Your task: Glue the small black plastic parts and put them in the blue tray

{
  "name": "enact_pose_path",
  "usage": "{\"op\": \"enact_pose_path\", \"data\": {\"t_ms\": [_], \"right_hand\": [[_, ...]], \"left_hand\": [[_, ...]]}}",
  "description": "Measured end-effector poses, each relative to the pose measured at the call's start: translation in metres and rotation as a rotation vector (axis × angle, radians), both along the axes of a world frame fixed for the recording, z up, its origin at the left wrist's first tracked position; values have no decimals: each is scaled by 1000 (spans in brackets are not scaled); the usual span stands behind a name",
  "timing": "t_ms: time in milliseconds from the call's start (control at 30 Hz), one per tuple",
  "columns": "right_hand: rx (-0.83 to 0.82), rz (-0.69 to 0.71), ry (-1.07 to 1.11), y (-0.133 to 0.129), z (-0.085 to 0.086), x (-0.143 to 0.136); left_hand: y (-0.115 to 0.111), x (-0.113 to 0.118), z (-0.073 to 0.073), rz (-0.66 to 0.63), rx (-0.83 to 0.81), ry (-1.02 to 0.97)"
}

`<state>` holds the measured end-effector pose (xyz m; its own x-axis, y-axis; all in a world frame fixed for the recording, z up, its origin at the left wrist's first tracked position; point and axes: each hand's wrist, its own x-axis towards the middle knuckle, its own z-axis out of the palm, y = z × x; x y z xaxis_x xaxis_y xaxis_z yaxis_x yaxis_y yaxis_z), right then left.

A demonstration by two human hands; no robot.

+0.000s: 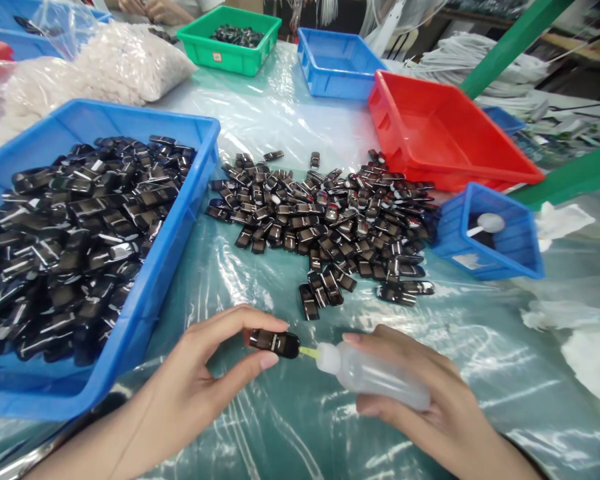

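Between thumb and forefinger, my left hand [215, 363] grips a small glossy black plastic casing [274, 343], lying level with its end toward the right. My right hand [420, 387] is wrapped round a translucent squeeze bottle [380, 377] with a white cap and a thin yellowish nozzle [309, 351]. The nozzle tip meets the right end of the casing; whether it goes inside cannot be made out. Just beyond both hands, a spread pile of similar black casings [325, 227] lies on the plastic-covered table [260, 427].
At left stands a large blue bin [180, 247] heaped with black casings. On the right are a red bin [445, 133] and a small blue box [485, 250] holding a round white item. Farther back are a green bin [230, 57], another blue bin [340, 63] and a bulging plastic bag [130, 63].
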<state>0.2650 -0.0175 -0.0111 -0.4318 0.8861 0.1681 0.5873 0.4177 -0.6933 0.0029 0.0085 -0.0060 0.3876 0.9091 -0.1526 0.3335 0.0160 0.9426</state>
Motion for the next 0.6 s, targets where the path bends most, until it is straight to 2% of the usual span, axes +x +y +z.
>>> {"op": "enact_pose_path", "data": {"t_ms": [167,467,600], "right_hand": [[8,-1,-22,-1,1,-1],[-13,-29,-13,0,3,-3],[-26,-13,-16,0,2,-1]], "left_hand": [[0,0,-1,-21,-49,23],[4,1,-3,-40,-4,-3],[5,2,0,-42,-53,18]]}}
